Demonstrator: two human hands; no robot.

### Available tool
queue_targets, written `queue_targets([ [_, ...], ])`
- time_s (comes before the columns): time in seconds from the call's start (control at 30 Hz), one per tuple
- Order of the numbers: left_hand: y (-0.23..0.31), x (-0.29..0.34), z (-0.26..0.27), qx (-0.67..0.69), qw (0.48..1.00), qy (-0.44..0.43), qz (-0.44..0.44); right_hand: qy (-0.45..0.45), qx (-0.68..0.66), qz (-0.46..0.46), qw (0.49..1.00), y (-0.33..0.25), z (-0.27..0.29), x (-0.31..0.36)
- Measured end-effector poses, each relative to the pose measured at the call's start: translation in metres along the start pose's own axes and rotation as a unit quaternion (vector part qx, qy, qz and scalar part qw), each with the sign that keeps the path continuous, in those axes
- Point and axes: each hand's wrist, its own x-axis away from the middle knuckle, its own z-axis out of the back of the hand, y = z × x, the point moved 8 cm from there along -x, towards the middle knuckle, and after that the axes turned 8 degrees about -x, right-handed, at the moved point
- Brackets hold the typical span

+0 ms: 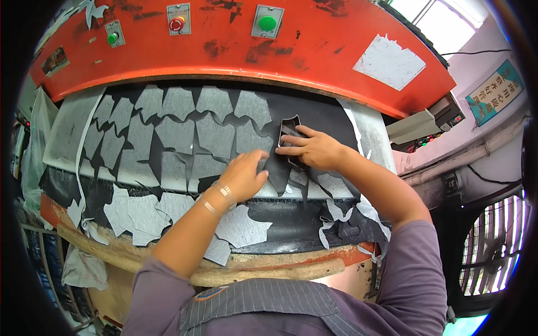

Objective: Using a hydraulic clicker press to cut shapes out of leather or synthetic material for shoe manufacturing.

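Right hand (319,150) spreads over a metal die (290,126); left hand (244,175) half-curls.

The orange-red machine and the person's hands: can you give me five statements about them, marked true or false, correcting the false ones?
1. The person's bare right hand is on a hollow dark metal frame. True.
2. The left hand wears a dark glove. False: it is bare too.
3. A round red button sits between two round green buttons on the orange-red metal beam. True.
4. The torn white paper patch is left of all three buttons. False: it is right of them.
5. The flat, angular grey pieces form one stack. False: many lie spread out.
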Motion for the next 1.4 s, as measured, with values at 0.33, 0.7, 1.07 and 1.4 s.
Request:
queue_targets([
  [0.33,-0.026,-0.048,-0.041,-0.065,0.987,0.148,-0.009,0.327,-0.414,-0.459,0.715,0.021,-0.082,0.065],
  [0.7,-0.024,-0.050,-0.045,-0.056,0.989,0.135,-0.023,0.365,-0.379,-0.386,0.758,0.045,-0.070,0.068],
  [1.07,-0.031,-0.045,-0.047,-0.045,0.988,0.150,-0.018,0.361,-0.352,-0.370,0.780,0.038,-0.075,0.059],
  [1.4,-0.026,-0.052,-0.041,-0.077,0.988,0.132,-0.031,0.359,-0.320,-0.368,0.796,0.044,-0.070,0.055],
])
